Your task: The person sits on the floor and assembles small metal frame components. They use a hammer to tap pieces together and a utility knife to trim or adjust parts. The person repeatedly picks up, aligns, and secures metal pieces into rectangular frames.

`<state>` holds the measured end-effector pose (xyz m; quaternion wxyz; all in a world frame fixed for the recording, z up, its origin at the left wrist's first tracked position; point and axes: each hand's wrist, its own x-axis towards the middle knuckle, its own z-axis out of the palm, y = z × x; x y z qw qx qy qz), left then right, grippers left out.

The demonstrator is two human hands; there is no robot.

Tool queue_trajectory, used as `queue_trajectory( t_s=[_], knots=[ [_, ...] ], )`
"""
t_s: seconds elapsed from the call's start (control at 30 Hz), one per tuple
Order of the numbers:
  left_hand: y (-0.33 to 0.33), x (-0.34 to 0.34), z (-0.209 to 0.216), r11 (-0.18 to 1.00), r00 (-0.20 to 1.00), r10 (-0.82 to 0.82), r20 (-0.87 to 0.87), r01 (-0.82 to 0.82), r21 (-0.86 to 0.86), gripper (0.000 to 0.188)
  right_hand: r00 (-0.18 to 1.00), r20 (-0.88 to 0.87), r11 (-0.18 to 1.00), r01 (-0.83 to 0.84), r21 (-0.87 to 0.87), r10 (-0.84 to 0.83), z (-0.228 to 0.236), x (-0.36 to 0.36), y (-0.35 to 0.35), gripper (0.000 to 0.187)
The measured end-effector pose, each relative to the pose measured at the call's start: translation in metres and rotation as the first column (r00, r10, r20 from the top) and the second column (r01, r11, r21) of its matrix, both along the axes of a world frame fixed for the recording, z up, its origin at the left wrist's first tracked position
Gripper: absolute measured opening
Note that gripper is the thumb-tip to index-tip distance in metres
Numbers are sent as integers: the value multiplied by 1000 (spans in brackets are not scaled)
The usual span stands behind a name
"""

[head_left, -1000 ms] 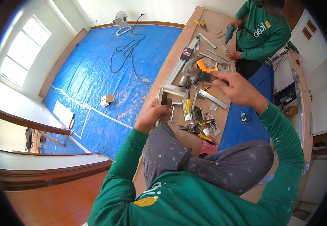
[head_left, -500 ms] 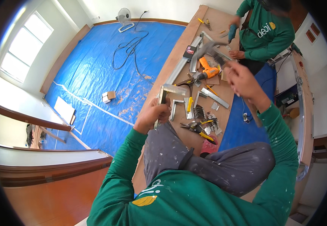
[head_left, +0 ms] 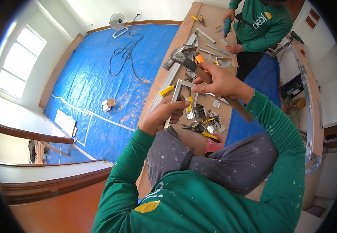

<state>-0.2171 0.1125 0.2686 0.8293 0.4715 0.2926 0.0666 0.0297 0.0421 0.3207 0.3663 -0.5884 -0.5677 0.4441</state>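
You sit at the long wooden board [head_left: 164, 83], which lies on the blue tarp [head_left: 94, 81] and is the landmark here. Across its far end a co-worker [head_left: 259, 25] in green works among loose metal strips. Over the board's middle, your left hand [head_left: 164, 114] is closed around the metal angle frame [head_left: 178, 93], its corner raised just above the wood. Your right hand [head_left: 221, 81] grips the hammer [head_left: 184, 58] by the handle, head lifted beyond the frame's corner. Tin snips [head_left: 199, 130] lie on the board's near end, beside your knee. I'd judge short, square taps best: rest the frame on the board first, and keep your left fingers back from the corner.
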Motion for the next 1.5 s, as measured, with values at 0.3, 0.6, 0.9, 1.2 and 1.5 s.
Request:
queue_trajectory(
  t_s=[0.3, 0.6, 0.9, 1.2, 1.5],
  knots=[
    [-7, 11, -16, 540, 958, 262, -116, -46, 840, 31, 995, 76, 981, -71, 180, 58, -42, -7, 7, 42],
    [-6, 12, -34, 360, 904, 409, -127, -32, 932, 34, 941, 336, 991, -23, 131, -23, -34, -21, 3, 40],
    [23, -8, -37, 841, 959, 36, -281, 123, 527, 23, 998, -61, 988, 2, -158, -12, -92, 47, 15, 26],
    [31, -9, -91, 961, 940, 87, -330, 9, 278, 19, 768, 538, 933, 338, 119, -347, -304, 81, -25, 36],
    [40, 29, -78, 999, 983, 11, -186, -18, -38, 14, 718, 520, 886, 372, 276, -463, -364, 97, -21, 46]
  ],
)
